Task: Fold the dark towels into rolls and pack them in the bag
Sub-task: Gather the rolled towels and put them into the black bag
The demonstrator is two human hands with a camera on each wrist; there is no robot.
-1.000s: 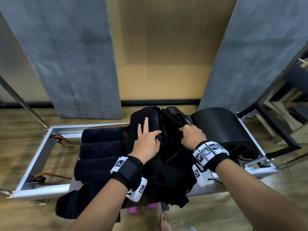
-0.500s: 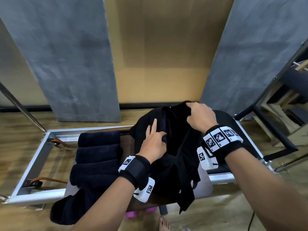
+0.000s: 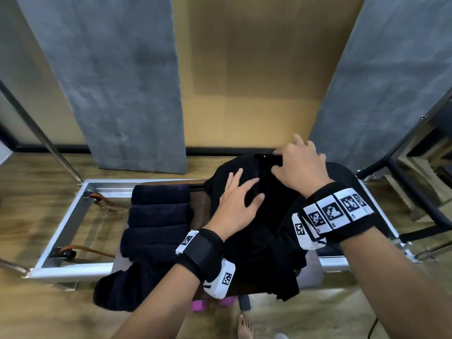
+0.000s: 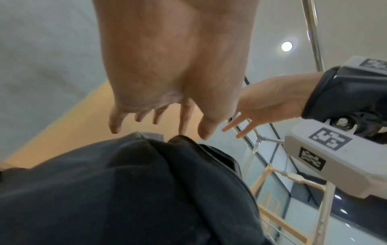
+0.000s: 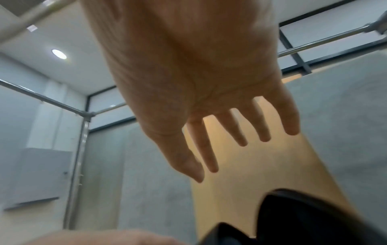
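Observation:
A black fabric bag (image 3: 259,236) stands on the padded bench, slumped towards me. My left hand (image 3: 242,189) lies flat on its upper front with fingers spread. My right hand (image 3: 293,162) is at the bag's top edge, fingers straight and spread, holding nothing. The left wrist view shows the left hand (image 4: 167,129) straight-fingered just over the bag (image 4: 146,190), and the right hand (image 4: 240,127) beside it. In the right wrist view the right hand (image 5: 230,149) is spread above the bag (image 5: 303,218). Several rolled dark towels (image 3: 159,216) lie left of the bag. One loose dark towel (image 3: 117,289) hangs off the near edge.
The bench sits in a silver metal frame (image 3: 63,221) with brown straps (image 3: 97,250). A black curved pad (image 3: 342,177) is behind the bag on the right. A dark chair frame (image 3: 415,182) stands farther right. A pink object (image 3: 198,305) and a bare foot (image 3: 244,326) are on the floor.
My right hand has let go of the bag's top edge and spread its fingers. The left hand has flattened and spread on the bag's front.

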